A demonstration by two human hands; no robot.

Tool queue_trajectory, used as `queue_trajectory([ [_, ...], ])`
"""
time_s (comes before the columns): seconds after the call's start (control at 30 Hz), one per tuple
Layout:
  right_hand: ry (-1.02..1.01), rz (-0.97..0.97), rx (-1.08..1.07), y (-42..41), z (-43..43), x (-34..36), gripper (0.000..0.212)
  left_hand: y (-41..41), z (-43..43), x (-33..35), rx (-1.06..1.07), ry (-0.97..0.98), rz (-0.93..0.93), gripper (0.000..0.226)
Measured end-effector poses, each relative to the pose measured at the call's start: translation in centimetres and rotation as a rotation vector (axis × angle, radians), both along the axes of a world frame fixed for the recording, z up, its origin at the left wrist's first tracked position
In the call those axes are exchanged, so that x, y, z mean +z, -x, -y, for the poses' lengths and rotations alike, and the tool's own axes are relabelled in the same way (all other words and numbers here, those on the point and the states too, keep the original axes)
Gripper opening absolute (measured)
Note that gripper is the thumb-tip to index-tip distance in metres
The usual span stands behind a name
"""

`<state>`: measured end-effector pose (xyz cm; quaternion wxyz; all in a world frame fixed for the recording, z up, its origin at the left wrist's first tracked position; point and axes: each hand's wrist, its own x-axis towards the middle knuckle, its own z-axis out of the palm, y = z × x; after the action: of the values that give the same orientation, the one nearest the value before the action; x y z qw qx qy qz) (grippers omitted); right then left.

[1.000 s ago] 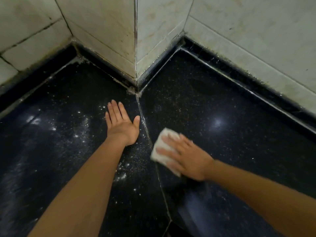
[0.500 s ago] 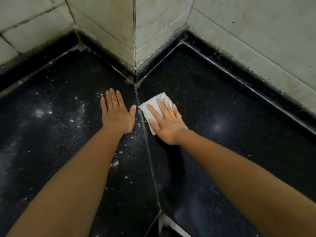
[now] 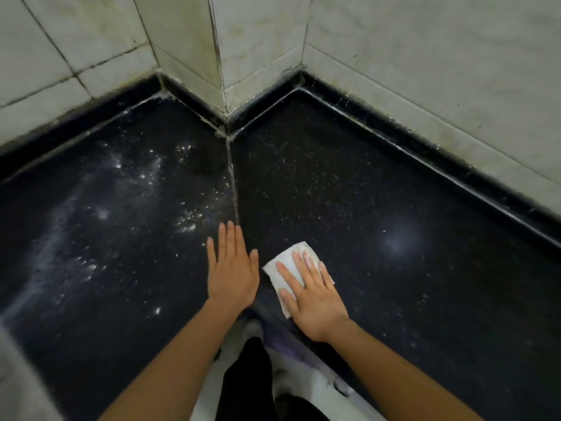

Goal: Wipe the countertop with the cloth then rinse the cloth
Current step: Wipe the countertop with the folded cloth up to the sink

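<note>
Right hand (image 3: 315, 302) presses the cloth (image 3: 288, 259) flat, fingers (image 3: 303, 270) straight, just right of the tabletop (image 3: 394, 208) seam (image 3: 233, 183). Left hand (image 3: 232, 271) rests open, left of it. Even pressure and overlapping strokes should lift the dust (image 3: 136, 171) left of the seam.

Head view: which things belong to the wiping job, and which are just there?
Job: cloth; right hand pressing flat on it; left hand resting flat on the countertop; white dust on its left slab.
Just there: tiled wall; slab seam; dark clothing below the edge.
</note>
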<state>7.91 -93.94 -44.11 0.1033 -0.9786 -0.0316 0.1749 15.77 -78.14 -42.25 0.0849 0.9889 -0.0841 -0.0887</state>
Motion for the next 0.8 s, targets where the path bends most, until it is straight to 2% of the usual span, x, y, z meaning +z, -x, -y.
queue_trajectory([
  [0.1,0.021,-0.040,-0.099,3.3,2.9,0.7,0.063,4.8,-0.3,-0.8,-0.031,-0.071,-0.050,0.083],
  [0.23,0.035,-0.084,-0.302,7.5,7.4,1.2,0.050,8.1,-0.8,-1.0,0.003,-0.107,-0.115,0.088],
  [0.37,0.051,-0.092,-0.525,11.5,10.7,1.3,0.053,8.4,-0.3,-0.2,0.039,-0.096,-0.155,0.070],
  [0.47,0.048,-0.075,-0.767,13.5,10.9,1.5,0.056,7.9,-0.3,0.4,0.014,-0.123,-0.170,0.068],
  [0.57,0.048,-0.071,-0.958,13.8,7.2,1.5,0.056,7.6,-0.9,0.3,-0.031,-0.149,-0.175,0.067],
  [0.67,0.044,-0.029,-0.908,12.4,1.8,0.9,0.055,7.2,-1.6,0.2,-0.053,-0.101,-0.180,0.063],
  [0.8,-0.061,-0.040,-0.664,7.3,-3.6,0.7,0.055,6.8,-3.1,-0.2,-0.099,-0.009,-0.203,0.057],
])
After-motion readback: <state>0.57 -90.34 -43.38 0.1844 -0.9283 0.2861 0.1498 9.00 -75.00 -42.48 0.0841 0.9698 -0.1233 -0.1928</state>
